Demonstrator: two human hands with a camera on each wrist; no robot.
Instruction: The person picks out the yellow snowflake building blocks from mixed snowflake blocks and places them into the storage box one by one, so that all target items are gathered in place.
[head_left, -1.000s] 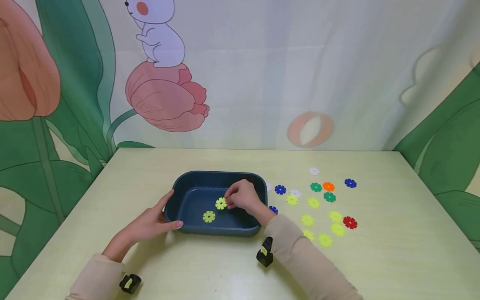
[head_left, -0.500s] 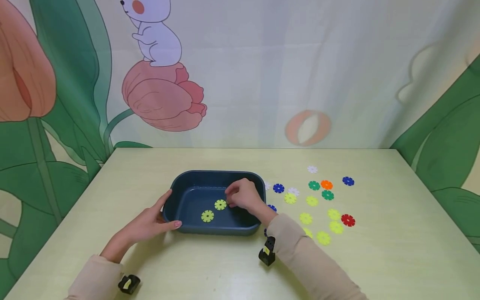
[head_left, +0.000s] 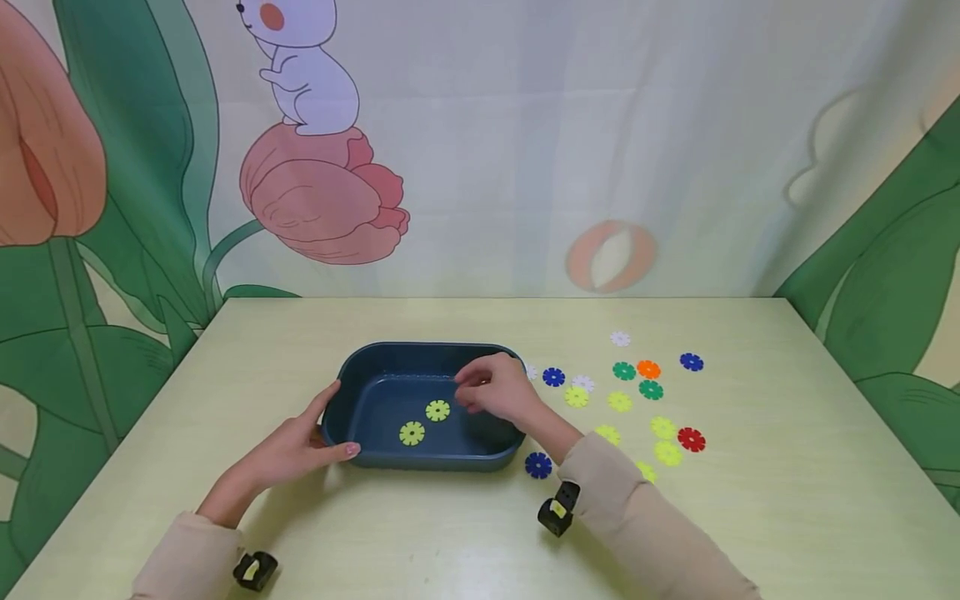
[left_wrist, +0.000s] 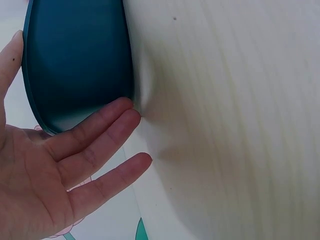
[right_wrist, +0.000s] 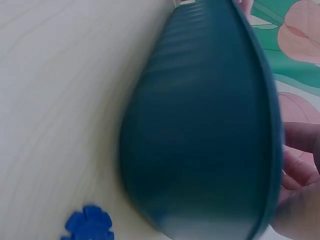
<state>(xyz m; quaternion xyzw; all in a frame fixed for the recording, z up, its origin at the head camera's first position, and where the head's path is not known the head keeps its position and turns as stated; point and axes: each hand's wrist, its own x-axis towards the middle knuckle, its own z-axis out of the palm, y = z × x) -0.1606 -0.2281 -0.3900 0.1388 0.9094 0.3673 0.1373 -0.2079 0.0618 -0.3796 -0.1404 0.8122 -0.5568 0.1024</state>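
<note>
A dark blue rectangular tray point(head_left: 420, 462) stands on the table, with two yellow-green notched plastic discs point(head_left: 412, 433) lying flat inside. My left hand point(head_left: 288, 450) rests against the tray's left end, its thumb on the front wall. In the left wrist view, the fingers point(left_wrist: 107, 131) of that hand extend nearly straight at the tray's corner. Over the right half of the tray, my right hand point(head_left: 498, 387) is loosely bent with nothing visible between its fingers. The right wrist view shows it partly hidden behind the tray wall point(right_wrist: 200, 125).
Right of the tray, several discs in white, green, blue and yellow are scattered, with an orange disc point(head_left: 648, 369) and a red disc point(head_left: 692, 439). A blue disc point(head_left: 537, 465) lies by the tray's front right corner. A printed curtain point(head_left: 480, 150) hangs behind the table.
The right hand has let go of the second yellow-green disc, which stays in the tray, and has drawn slightly right and up. The left hand keeps its place on the tray.
</note>
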